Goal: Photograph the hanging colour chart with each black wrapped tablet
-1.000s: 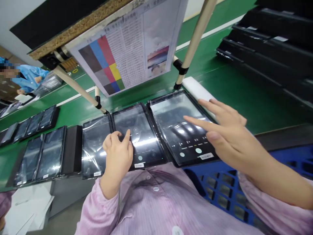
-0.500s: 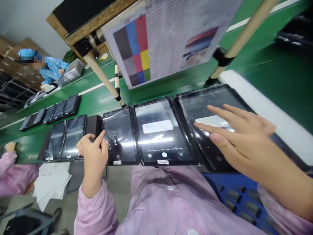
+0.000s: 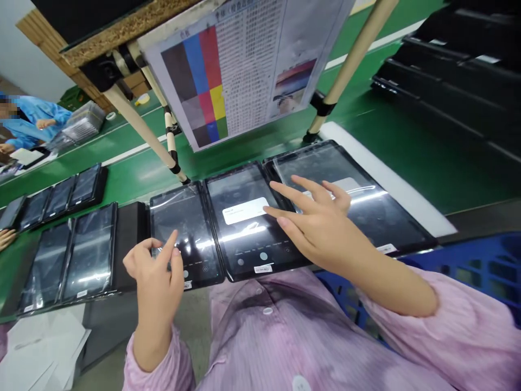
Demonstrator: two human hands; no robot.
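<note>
Three black tablets in clear film lie side by side at the near edge of the green bench. My left hand (image 3: 157,271) hovers at the lower left of the left tablet (image 3: 185,231), forefinger stretched toward its screen and the other fingers curled, holding nothing. My right hand (image 3: 315,222) is spread flat, its fingertips over the right edge of the middle tablet (image 3: 244,222), which shows a white pop-up box. The right tablet (image 3: 366,201) lies partly under that hand and shows a white box too.
A colour test chart (image 3: 244,60) hangs on cream poles above the tablets. More tablets (image 3: 87,250) lie to the left. Black trays (image 3: 451,65) are stacked at far right, a blue crate (image 3: 484,271) is near my right arm. A person in blue (image 3: 36,117) works far left.
My right hand slid left from the right tablet to the middle tablet's edge. My left hand went from the middle tablet to the left one. White boxes appeared on the middle and right screens.
</note>
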